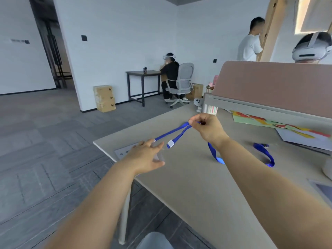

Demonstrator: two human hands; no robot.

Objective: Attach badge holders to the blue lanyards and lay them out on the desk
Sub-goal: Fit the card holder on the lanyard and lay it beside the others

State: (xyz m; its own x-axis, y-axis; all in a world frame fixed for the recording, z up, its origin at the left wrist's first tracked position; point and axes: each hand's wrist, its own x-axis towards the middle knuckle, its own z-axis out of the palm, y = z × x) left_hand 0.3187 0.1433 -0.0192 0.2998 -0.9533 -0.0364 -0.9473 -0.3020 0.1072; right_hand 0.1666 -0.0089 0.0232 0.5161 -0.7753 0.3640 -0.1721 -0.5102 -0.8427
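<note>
A: What is the right grip doing?

B: The right hand (208, 129) is pinching shut on the blue lanyard (177, 132), thumb and fingertips closing on the strap at about its fold, lifted above the table (188, 186).

A: And the left?

B: The left hand (146, 156) is lying spread and mostly open, fingers flat, pressing on what looks like a clear badge holder (159, 155) near the table's left edge. Whether it is actually gripping the holder or just pinning it, I cannot tell; the plastic is see-through and half hidden.

A: Which way is the strap running?

B: From the right pinch, two strands are stretching down toward 8 o'clock, ending at the left hand. One strand is carrying a white tag (170, 144) just beside the left fingertips. Another length is dropping from the right hand toward 5 o'clock and curling on the table.

A: So which hand is nearer the joining point?

B: The left. The strap's long axis is pointing straight at it, so I judge the left hand is doing the clipping or settling while the right is keeping tension.

A: Anything else out there?

B: A second lanyard (265, 153) is lying at 3 o'clock, well apart, seemingly without a holder. Coloured papers (260, 121) are sitting under the pink partition (278, 81).
</note>
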